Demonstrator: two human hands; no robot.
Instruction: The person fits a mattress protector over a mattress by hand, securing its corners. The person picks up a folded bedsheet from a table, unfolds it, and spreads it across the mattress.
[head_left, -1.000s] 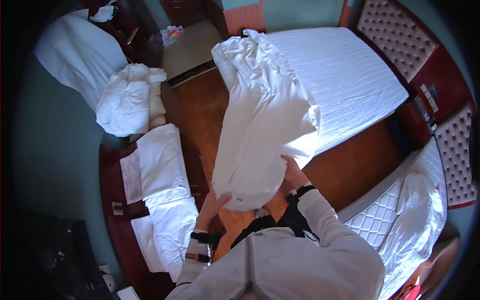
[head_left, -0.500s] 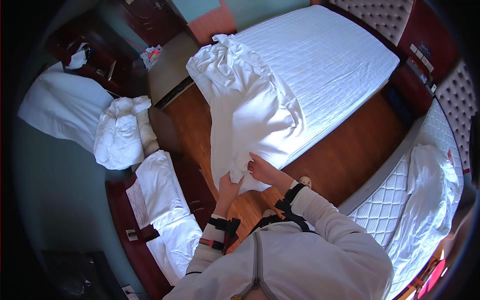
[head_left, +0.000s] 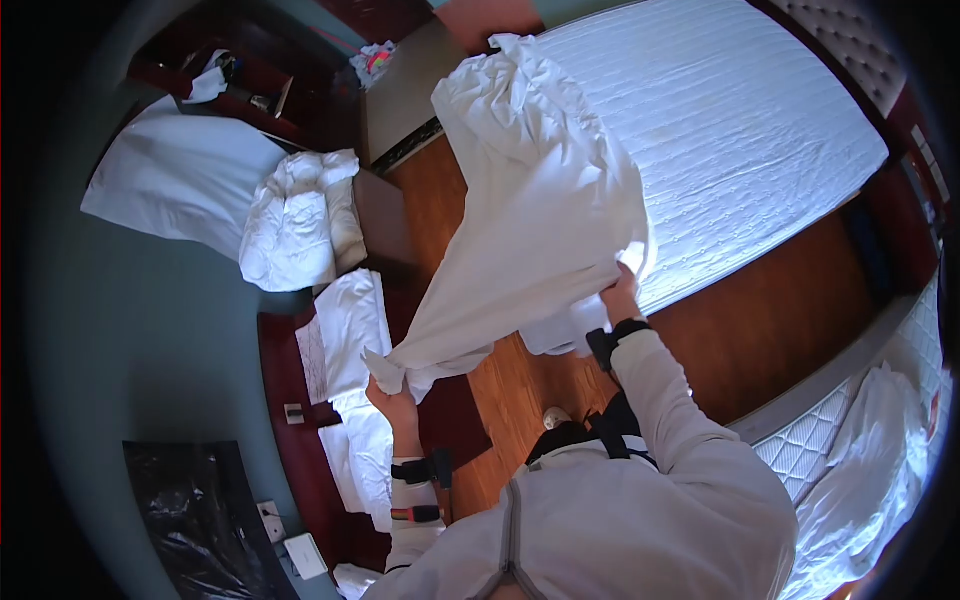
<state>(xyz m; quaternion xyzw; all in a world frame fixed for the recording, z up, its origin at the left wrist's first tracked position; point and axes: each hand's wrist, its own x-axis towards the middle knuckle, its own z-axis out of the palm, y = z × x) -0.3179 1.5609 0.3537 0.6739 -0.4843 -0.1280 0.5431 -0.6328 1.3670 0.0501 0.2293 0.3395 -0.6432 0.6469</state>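
A large white cloth stretches from the foot of the bed toward me, its far end bunched on the white mattress. My left hand grips one corner, with a small flap of fabric sticking up past the fingers. Farther right, my right hand is closed on the same cloth's near edge, beside the mattress side. The edge is pulled taut between both hands, and some fabric hangs below it over the wooden floor.
White folded linens lie on a dark red desk at left, near a puffy white duvet. A second mattress with crumpled clear plastic is at lower right. A black television stands lower left.
My hands were close together on the cloth; they have moved apart, left hand to the left and right hand to the right, spreading its near edge. The view has shifted.
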